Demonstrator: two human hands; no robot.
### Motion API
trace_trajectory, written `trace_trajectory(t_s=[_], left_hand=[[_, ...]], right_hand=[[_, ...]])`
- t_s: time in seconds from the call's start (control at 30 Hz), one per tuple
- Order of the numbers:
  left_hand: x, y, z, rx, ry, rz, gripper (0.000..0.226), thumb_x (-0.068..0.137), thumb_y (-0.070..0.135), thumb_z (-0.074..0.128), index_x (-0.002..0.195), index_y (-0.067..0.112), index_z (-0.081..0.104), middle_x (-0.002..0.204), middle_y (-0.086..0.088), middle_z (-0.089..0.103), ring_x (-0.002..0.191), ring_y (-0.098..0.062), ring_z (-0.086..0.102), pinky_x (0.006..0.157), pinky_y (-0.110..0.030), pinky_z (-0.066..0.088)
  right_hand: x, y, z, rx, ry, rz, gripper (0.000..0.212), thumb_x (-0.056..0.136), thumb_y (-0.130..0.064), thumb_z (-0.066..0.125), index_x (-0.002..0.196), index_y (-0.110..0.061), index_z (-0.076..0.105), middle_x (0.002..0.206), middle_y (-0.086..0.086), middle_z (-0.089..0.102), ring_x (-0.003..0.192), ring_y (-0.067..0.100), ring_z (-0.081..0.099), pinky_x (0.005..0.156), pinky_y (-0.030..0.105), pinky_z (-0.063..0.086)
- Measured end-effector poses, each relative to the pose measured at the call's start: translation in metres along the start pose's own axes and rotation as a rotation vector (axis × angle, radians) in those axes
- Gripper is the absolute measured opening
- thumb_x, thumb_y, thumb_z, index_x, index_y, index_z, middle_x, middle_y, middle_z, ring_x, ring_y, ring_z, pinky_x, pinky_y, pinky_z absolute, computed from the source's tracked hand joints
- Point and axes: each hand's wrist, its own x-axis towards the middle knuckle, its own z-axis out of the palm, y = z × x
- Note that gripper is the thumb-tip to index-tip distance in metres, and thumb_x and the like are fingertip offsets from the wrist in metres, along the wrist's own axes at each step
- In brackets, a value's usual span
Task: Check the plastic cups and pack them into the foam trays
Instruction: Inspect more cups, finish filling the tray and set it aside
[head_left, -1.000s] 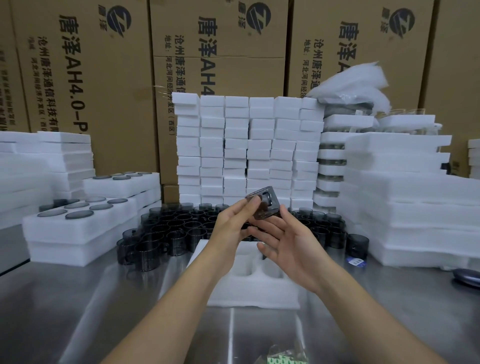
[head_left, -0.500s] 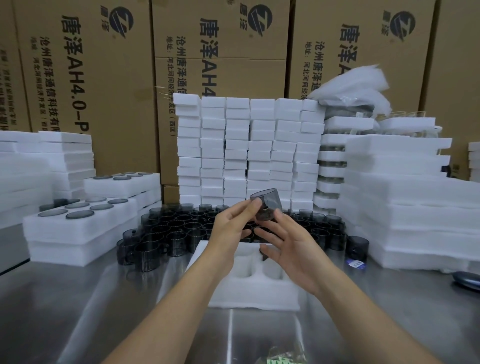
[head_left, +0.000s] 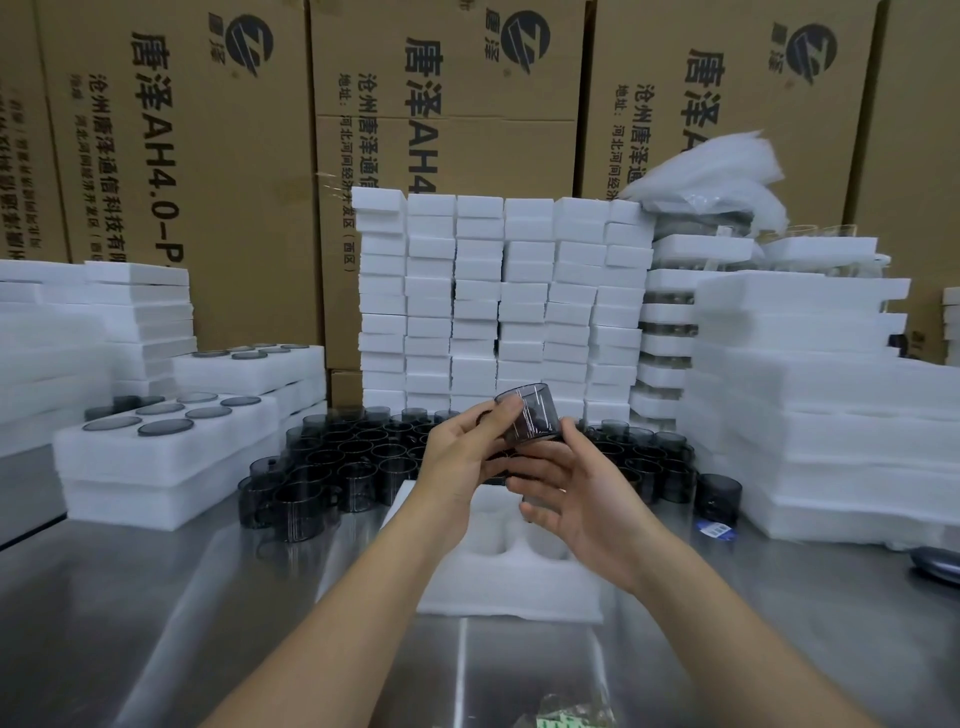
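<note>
A smoky, see-through plastic cup (head_left: 531, 415) is held up in front of me, its open rim tilted up and to the left. My left hand (head_left: 462, 457) grips its left side with thumb and fingers. My right hand (head_left: 576, 493) touches its lower right side, fingers spread below it. Under both hands a white foam tray (head_left: 509, 582) with round pockets lies on the steel table. Behind it stands a crowd of several dark cups (head_left: 343, 462).
Filled foam trays (head_left: 171, 447) are stacked at the left, and tall stacks of foam blocks (head_left: 498, 301) rise behind the cups. More foam stacks (head_left: 831, 415) stand at the right, with one lone cup (head_left: 718, 498) beside them. Cardboard boxes form the back wall.
The cup has been turned in my hands, from facing me with its base to sitting more upright with the rim up. Both hands have stayed in nearly the same place.
</note>
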Motion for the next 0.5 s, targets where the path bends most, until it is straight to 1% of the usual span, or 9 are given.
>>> trace_trajectory(t_s=[0.07,0.17,0.23,0.3,0.33,0.37,0.4,0.43,0.5], left_hand=[[0.0,0.001,-0.001,0.034,0.061,0.004,0.048,0.084,0.053,0.086,0.122,0.024,0.081,0.121,-0.002,0.081,0.117,-0.019,0.075,0.098,-0.038,0.053],[0.0,0.002,0.001,0.087,0.106,0.027,0.048,0.075,0.053,0.091,0.118,0.035,0.081,0.116,0.006,0.081,0.11,-0.006,0.075,0.088,-0.031,0.051],[0.003,0.0,-0.001,0.134,0.11,0.048,0.048,0.077,0.047,0.095,0.12,0.035,0.08,0.113,0.01,0.081,0.106,0.002,0.074,0.085,-0.028,0.052],[0.009,-0.001,-0.01,0.224,0.126,0.082,0.045,0.084,0.037,0.092,0.126,0.032,0.076,0.113,0.01,0.08,0.103,0.008,0.072,0.086,-0.025,0.054],[0.013,-0.002,-0.017,0.28,0.127,0.086,0.048,0.086,0.033,0.091,0.13,0.031,0.074,0.117,0.009,0.077,0.106,0.006,0.071,0.091,-0.026,0.055],[0.016,-0.002,-0.023,0.335,0.119,0.072,0.052,0.086,0.032,0.091,0.135,0.029,0.072,0.122,0.007,0.075,0.111,0.0,0.07,0.095,-0.027,0.055],[0.019,-0.003,-0.03,0.384,0.104,0.043,0.056,0.086,0.031,0.091,0.138,0.028,0.07,0.126,0.006,0.074,0.114,-0.005,0.069,0.095,-0.026,0.055],[0.021,-0.006,-0.035,0.427,0.082,0.007,0.059,0.085,0.03,0.091,0.14,0.027,0.069,0.126,0.006,0.073,0.114,-0.006,0.068,0.091,-0.022,0.054],[0.024,-0.012,-0.044,0.502,0.034,-0.06,0.06,0.083,0.027,0.093,0.138,0.03,0.068,0.12,0.005,0.074,0.109,-0.008,0.07,0.08,-0.015,0.051]], right_hand=[[0.0,0.001,0.002,-0.028,0.069,-0.06,0.062,0.089,-0.063,0.066,0.124,-0.012,0.074,0.121,0.01,0.079,0.103,0.022,0.078,0.076,0.035,0.064],[-0.001,0.003,0.002,-0.177,0.162,-0.199,0.056,0.084,-0.06,0.074,0.124,-0.021,0.074,0.122,0.001,0.077,0.113,0.019,0.075,0.082,0.037,0.065],[-0.001,0.006,0.0,-0.302,0.236,-0.298,0.042,0.089,-0.057,0.074,0.119,-0.027,0.074,0.119,-0.007,0.075,0.109,0.01,0.073,0.08,0.032,0.064],[0.002,0.007,-0.006,-0.379,0.315,-0.355,0.024,0.099,-0.049,0.069,0.115,-0.03,0.073,0.117,-0.009,0.073,0.105,0.009,0.072,0.079,0.027,0.06],[0.004,0.008,-0.01,-0.411,0.344,-0.364,0.021,0.102,-0.047,0.066,0.113,-0.031,0.072,0.117,-0.01,0.071,0.107,0.01,0.07,0.08,0.027,0.058],[0.007,0.008,-0.014,-0.437,0.363,-0.365,0.02,0.103,-0.047,0.064,0.112,-0.031,0.071,0.116,-0.01,0.07,0.109,0.011,0.068,0.082,0.028,0.056],[0.008,0.009,-0.018,-0.46,0.373,-0.362,0.019,0.104,-0.047,0.063,0.111,-0.031,0.071,0.115,-0.011,0.07,0.11,0.012,0.067,0.085,0.03,0.054],[0.01,0.011,-0.022,-0.49,0.379,-0.358,0.019,0.104,-0.047,0.062,0.109,-0.031,0.072,0.113,-0.012,0.07,0.11,0.011,0.066,0.09,0.033,0.055],[0.013,0.015,-0.027,-0.568,0.387,-0.35,0.02,0.105,-0.047,0.061,0.105,-0.031,0.072,0.106,-0.015,0.071,0.107,0.009,0.066,0.098,0.039,0.055]])
